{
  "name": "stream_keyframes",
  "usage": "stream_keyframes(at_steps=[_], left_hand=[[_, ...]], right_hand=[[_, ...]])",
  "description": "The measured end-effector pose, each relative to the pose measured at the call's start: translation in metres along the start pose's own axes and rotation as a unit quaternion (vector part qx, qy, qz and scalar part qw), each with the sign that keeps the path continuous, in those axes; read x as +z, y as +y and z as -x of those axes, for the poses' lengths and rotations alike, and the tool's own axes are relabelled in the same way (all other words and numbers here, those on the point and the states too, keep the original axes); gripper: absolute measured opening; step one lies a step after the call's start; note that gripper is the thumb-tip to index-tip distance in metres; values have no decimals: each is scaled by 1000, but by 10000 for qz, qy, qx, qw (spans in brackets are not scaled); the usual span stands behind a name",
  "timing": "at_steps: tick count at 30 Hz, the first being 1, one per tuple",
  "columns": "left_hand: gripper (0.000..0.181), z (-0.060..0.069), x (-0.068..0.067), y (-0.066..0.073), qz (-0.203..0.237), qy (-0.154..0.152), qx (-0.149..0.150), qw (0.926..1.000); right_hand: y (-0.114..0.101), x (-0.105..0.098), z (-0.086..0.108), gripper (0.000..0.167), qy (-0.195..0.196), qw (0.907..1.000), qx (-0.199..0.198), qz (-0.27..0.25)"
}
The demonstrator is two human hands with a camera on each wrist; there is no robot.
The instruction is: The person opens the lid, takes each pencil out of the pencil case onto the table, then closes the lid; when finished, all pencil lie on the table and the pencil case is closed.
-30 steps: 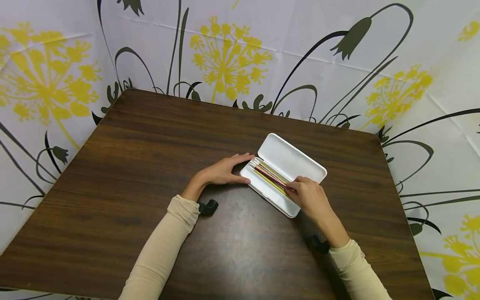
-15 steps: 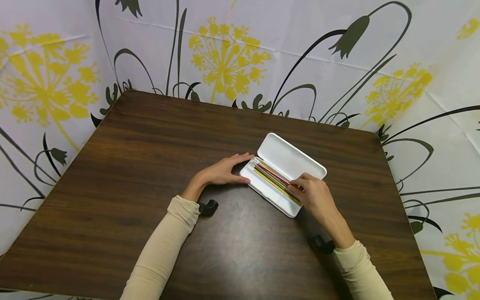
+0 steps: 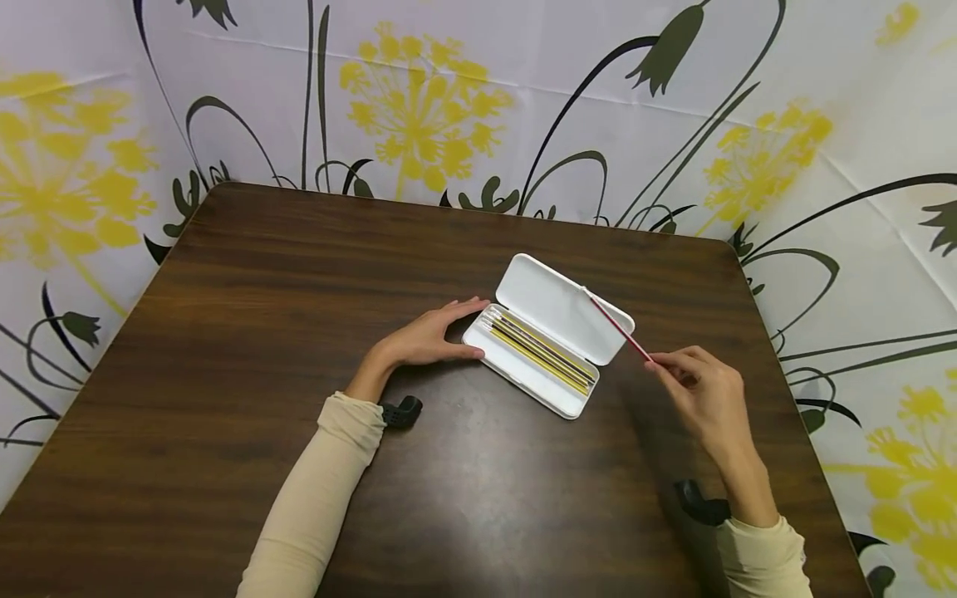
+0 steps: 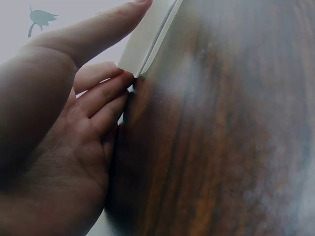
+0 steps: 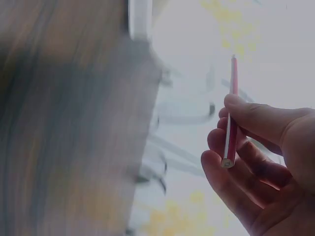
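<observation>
An open white pencil case (image 3: 516, 374) lies on the table with several yellow and dark pencils (image 3: 542, 353) in its tray. My left hand (image 3: 426, 335) holds the case's left end, thumb on the near side and fingers at the far corner. In the left wrist view the fingers touch the corner of the case (image 4: 147, 39). My right hand (image 3: 703, 394) is raised right of the case and pinches a red pencil (image 3: 617, 326) between thumb and fingers. The pencil slants up-left in front of the raised lid (image 3: 546, 299). Its flat end (image 5: 227, 162) shows in the right wrist view.
The dark wooden table (image 3: 299, 274) reaches well beyond the case on every side. A white cloth (image 3: 523, 108) with yellow and grey plant prints hangs behind and beside it. Each wrist wears a black camera band (image 3: 402, 412).
My right hand has lifted the red pencil out of the case and moved right with it. My left hand stays at the case's end. The head view has shifted slightly.
</observation>
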State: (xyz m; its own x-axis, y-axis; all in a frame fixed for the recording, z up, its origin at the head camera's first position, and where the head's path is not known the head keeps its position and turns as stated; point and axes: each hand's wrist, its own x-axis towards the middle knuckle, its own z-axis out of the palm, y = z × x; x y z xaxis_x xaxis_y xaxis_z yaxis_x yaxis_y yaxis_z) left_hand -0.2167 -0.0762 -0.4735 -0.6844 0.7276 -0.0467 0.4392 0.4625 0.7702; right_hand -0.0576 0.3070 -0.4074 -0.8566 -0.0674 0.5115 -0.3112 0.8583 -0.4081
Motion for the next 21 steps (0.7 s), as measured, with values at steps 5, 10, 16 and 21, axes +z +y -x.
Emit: stream_keyframes(at_steps=[5,10,16,21], left_hand=[[85,2,-3,0,-31,33,-13,10000],[85,2,-3,-1,-27,36,-7,10000],[86,0,-2,-1,-22,40,47,10000],[86,-3,0,0,-49,23,35,10000]], right_hand=[[16,-28,12,15,352,9983,405,235],[27,-36,18,16,391,9968,565,420],[45,-25,23,13,130,9943,900,555],[60,-12,32,12,-293,9903,1092,802]])
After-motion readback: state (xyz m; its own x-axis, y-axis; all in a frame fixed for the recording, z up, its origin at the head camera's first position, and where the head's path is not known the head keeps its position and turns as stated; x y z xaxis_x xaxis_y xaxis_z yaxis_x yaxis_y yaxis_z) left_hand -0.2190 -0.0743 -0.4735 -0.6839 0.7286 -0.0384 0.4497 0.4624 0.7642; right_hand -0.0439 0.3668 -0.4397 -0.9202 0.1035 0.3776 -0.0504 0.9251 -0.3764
